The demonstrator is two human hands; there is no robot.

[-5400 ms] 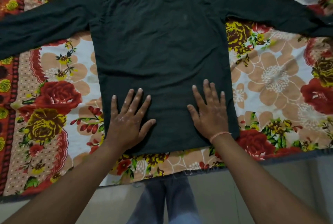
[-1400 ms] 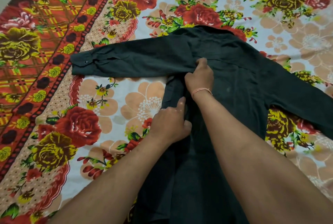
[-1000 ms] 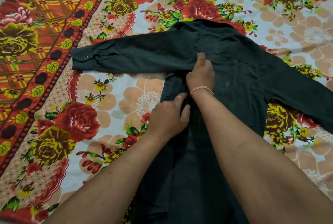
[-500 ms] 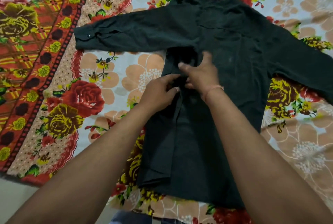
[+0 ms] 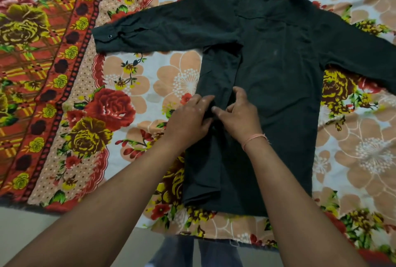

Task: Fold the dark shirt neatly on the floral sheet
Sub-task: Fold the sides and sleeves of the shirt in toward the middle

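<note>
The dark shirt point(image 5: 278, 86) lies back up on the floral sheet point(image 5: 120, 103), collar at the far end. Its left side is folded inward as a long strip point(image 5: 214, 86) over the body. The left sleeve point(image 5: 162, 28) stretches out to the left, and the right sleeve point(image 5: 360, 56) runs off to the right. My left hand point(image 5: 188, 118) and my right hand point(image 5: 237, 114) meet at the middle of the folded strip, fingers curled and pinching the cloth there.
The sheet's near edge point(image 5: 214, 238) hangs over a pale floor point(image 5: 32, 228). My jeans-clad legs point(image 5: 192, 254) show just below that edge. A red and orange border point(image 5: 42, 56) of the sheet runs along the left.
Both hands have slid down the folded strip from the armpit area to its middle. The view has drawn back, so the hem and the sheet's near edge now show.
</note>
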